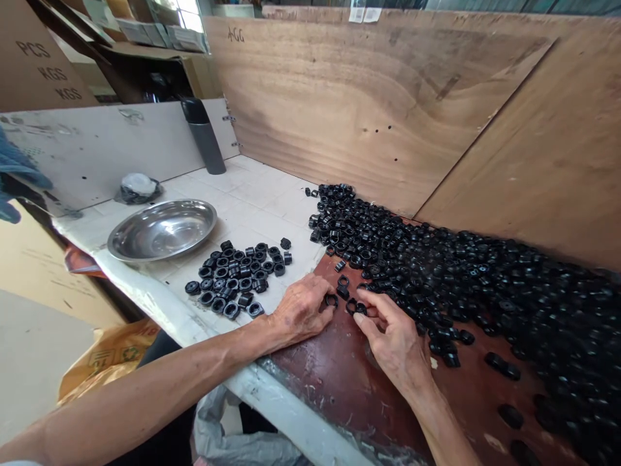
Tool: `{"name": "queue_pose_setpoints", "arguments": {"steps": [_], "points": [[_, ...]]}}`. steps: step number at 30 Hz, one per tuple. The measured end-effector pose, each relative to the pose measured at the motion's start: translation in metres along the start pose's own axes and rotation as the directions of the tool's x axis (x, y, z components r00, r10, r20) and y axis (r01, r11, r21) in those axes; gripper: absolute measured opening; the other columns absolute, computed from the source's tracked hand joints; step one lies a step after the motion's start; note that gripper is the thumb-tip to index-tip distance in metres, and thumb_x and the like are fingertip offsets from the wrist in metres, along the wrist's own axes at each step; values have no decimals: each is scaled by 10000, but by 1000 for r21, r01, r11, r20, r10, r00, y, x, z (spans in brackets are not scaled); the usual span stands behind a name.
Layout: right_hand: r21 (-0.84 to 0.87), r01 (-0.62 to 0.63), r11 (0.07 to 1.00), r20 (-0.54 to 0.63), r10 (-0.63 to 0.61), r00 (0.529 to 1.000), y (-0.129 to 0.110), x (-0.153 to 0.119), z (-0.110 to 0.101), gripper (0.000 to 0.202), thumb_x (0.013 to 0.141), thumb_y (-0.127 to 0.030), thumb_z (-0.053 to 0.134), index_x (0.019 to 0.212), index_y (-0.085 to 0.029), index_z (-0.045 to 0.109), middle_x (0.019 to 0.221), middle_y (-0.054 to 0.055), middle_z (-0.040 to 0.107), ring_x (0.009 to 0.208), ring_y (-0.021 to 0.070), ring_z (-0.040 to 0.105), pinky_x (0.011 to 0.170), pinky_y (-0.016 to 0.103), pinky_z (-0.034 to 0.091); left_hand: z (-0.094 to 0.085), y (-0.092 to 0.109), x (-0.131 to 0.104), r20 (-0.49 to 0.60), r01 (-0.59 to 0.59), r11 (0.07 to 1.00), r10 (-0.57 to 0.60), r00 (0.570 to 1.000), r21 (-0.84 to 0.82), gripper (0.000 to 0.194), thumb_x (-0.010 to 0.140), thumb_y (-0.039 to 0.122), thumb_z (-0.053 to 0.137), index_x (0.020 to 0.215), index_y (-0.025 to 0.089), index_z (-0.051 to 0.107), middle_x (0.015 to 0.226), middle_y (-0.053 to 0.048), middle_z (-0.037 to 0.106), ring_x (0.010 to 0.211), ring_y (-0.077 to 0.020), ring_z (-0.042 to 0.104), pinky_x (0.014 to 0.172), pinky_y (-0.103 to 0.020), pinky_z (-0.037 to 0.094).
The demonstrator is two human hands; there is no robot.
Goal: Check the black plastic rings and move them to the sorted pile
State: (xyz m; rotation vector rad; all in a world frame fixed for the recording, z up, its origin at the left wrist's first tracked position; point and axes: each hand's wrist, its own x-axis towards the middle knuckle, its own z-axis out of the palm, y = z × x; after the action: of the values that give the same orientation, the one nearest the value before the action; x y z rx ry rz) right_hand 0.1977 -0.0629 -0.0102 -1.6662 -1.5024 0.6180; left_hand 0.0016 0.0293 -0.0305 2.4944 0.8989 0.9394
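Observation:
My left hand [306, 309] rests at the edge of the reddish-brown board [315, 369], its thumb and fingers closed on a black plastic ring [332, 300]. Just to the right, my right hand [392, 331] pinches another black ring-shaped part [358, 307] between thumb and fingers. A couple of loose black parts [343, 288] lie between the two hands. Beyond my right hand spreads a large heap of the same black parts [427, 265]. To the left of my left hand, a smaller group of black rings [237, 275] sits on the white tabletop [262, 194].
A shallow steel bowl [165, 230] stands at the left, with a clear-wrapped bundle [138, 188] behind it. A dark grey bottle [206, 137] leans near the corner. A tall plywood panel [369, 97] bounds the back. A grey bag [237, 433] hangs below the front edge.

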Motion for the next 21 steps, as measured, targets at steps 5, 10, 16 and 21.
{"name": "queue_pose_setpoints", "arguments": {"steps": [5,10,16,21], "points": [[91,-30,995,-18,32,999,-11,-2,3,242,902,-397,683,1063,-218,709,1019,78,758,896,223,738,786,317,608,-4,8,-1,67,-3,986,14,998,-167,296,818,163,631,1113,189,645,987,-57,762,874,-210,735,805,-344,596],[-46,85,995,-41,-87,995,-16,-3,1,196,925,-386,654,1029,-274,776,1085,54,767,972,231,727,821,309,582,-9,17,-3,131,121,912,-75,989,-391,351,829,187,668,1169,190,582,1019,-60,765,872,-193,759,792,-325,627],[-9,48,999,-72,-49,996,-17,-5,0,182,898,-420,685,992,-282,759,1041,31,779,880,210,735,735,278,585,-14,20,-1,174,222,731,-142,974,-646,278,856,214,697,1110,167,595,1004,-65,726,822,-168,737,733,-293,625],[20,47,999,-91,-45,995,-19,-7,1,194,898,-431,684,993,-280,760,1042,31,779,890,205,740,770,281,592,-18,18,0,123,147,736,-87,989,-661,231,891,220,706,1117,178,683,1099,-87,711,951,-189,726,863,-320,613]]}}
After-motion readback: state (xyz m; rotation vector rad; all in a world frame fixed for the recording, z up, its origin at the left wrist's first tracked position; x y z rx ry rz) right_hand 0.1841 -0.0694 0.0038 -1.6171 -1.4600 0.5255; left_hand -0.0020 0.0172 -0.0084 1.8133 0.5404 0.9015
